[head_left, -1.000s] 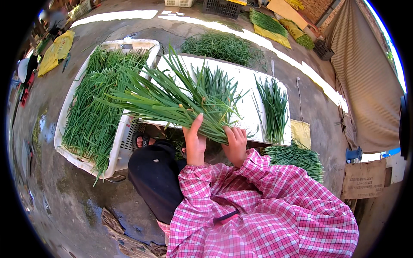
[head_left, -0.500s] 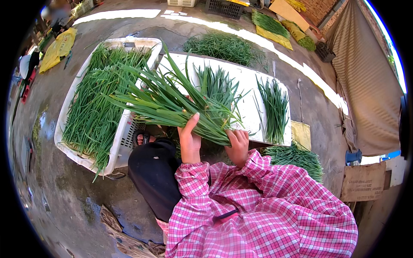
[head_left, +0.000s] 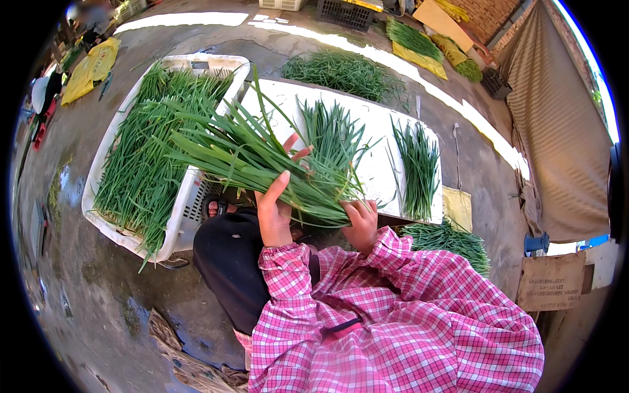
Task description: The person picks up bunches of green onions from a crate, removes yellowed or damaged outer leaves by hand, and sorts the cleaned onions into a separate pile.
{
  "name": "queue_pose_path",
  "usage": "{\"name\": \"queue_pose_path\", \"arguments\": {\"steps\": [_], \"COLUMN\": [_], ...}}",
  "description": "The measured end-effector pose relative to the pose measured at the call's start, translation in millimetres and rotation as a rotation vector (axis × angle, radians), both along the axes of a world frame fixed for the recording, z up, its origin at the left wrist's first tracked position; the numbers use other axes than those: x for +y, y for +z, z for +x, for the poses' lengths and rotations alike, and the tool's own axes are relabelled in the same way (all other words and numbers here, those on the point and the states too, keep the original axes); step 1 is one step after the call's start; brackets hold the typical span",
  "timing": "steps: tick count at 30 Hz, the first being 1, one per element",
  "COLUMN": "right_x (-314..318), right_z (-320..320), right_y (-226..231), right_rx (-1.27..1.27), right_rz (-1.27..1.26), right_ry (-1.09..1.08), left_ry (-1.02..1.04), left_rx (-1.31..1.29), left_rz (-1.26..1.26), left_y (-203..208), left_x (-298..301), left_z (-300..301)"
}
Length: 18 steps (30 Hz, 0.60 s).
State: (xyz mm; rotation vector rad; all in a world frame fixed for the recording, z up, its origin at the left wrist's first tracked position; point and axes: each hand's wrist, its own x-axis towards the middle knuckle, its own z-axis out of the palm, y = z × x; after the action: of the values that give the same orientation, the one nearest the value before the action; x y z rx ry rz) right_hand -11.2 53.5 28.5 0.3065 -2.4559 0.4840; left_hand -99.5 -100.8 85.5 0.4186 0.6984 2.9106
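Observation:
A bunch of green garlic chives (head_left: 236, 152) slants across in front of me, its leaf tips toward the white crate on the left. Its paler cut ends lie by my right hand (head_left: 361, 221), which is closed round them. My left hand (head_left: 275, 204) is under the middle of the bunch, thumb raised on the near side and fingers spread beyond the far side; the leaves rest across it. Part of that palm is hidden by the leaves. Behind the bunch, a small pile of chives (head_left: 331, 134) and another bunch of chives (head_left: 417, 167) lie on the white board (head_left: 380, 141).
Left of me stands a white plastic crate (head_left: 171, 245) heaped with chives (head_left: 147, 164). More chives lie on the floor beyond the board (head_left: 337, 72) and by my right side (head_left: 452, 242). A yellow sack (head_left: 457, 208) is near the board's right corner. A person works at the far left.
My left hand has loosened: its thumb has lifted off the leaves and its fingers have spread out past the far side. The right hand keeps its hold on the cut ends.

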Motion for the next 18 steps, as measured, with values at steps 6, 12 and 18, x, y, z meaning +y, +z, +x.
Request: {"name": "queue_pose_path", "arguments": {"steps": [6,12,18], "right_x": [0.8,4.0,2.2], "right_z": [4.9,3.7,3.5], "right_y": [2.7,-2.0,-3.4], "right_rx": [-0.023,-0.043,-0.205], "right_rz": [0.022,0.041,-0.105], "right_ry": [0.030,0.039,0.066], "left_ry": [-0.028,0.086,0.028], "left_rx": [0.028,-0.066,-0.068], "left_rz": [0.046,-0.023,0.065], "left_y": [-11.2,-0.4,-8.5], "left_x": [-9.0,-4.5,-6.1], "left_z": [-3.5,2.6,-4.9]}}
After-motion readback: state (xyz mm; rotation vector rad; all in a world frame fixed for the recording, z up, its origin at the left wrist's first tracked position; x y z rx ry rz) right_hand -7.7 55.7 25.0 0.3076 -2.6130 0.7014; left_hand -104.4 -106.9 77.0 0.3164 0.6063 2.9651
